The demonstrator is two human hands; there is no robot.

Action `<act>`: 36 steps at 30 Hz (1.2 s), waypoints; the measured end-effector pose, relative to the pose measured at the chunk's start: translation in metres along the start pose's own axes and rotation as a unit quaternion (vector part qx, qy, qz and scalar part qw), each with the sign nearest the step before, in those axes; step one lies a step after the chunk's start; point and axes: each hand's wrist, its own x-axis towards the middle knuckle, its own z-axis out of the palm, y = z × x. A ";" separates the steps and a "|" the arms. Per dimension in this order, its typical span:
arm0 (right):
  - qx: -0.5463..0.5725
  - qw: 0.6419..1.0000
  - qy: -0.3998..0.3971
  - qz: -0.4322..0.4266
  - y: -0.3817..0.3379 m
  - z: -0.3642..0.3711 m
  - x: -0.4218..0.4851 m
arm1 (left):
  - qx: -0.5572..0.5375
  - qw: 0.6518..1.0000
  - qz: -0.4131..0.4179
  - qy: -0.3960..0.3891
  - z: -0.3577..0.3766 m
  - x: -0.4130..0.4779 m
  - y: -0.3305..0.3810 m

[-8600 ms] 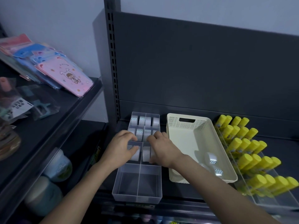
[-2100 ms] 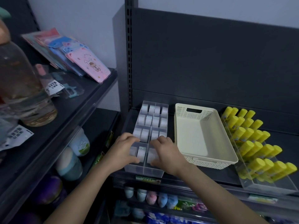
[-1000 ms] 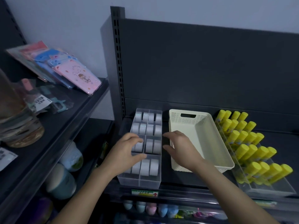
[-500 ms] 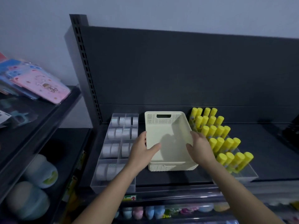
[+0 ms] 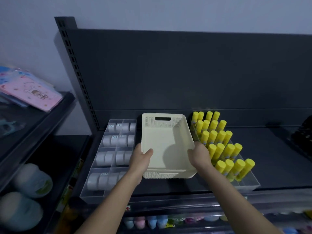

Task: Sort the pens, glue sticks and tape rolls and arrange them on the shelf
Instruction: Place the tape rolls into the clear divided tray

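Farthest left, a side shelf unit [image 5: 36, 130] carries pink printed packets [image 5: 32, 92] on its upper level and pale round tubs [image 5: 33, 180] below, the tubs blurred. On the main dark shelf [image 5: 270, 157], a clear divided tray [image 5: 91, 193] stands at the left end, against the perforated upright. Its compartments hold white tape rolls [image 5: 109, 157], set on edge in rows.

The left hand [image 5: 141, 160] grips the left wall of a cream perforated basket [image 5: 166, 137]: the thumb lies over the rim inside, and the fingers curl down the outside, in the narrow gap between basket and tray. The left forearm crosses the tray's near right compartment and hides part of it. The basket sits between tray and glue rack, close to both. Whether it rests on the shelf or is raised cannot be told.

The right hand [image 5: 200, 157] grips the right wall likewise, thumb inside, fingers outside, just beside the yellow glue sticks [image 5: 219, 137]. These stand tilted in rows in a clear tiered rack [image 5: 249, 184]. Dark objects [image 5: 303, 132] at the far right are too blurred to identify. Pastel items [image 5: 146, 222] line the level beneath.
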 end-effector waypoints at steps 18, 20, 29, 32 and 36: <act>0.225 0.960 0.161 -0.050 -0.008 -0.051 -0.126 | -0.111 0.984 0.140 -0.005 -0.028 -0.083 0.032; 0.226 0.955 0.188 -0.049 0.003 -0.055 -0.150 | -0.143 0.980 0.134 -0.039 -0.026 -0.099 0.028; 0.232 0.923 0.304 0.030 0.076 -0.099 -0.243 | -0.167 0.954 0.128 -0.213 0.041 -0.163 0.011; 0.225 0.908 0.346 0.071 0.103 -0.122 -0.259 | -0.172 0.942 0.128 -0.257 0.075 -0.184 0.014; 0.229 0.890 0.383 0.093 0.144 -0.151 -0.272 | -0.170 0.936 0.118 -0.284 0.130 -0.206 0.017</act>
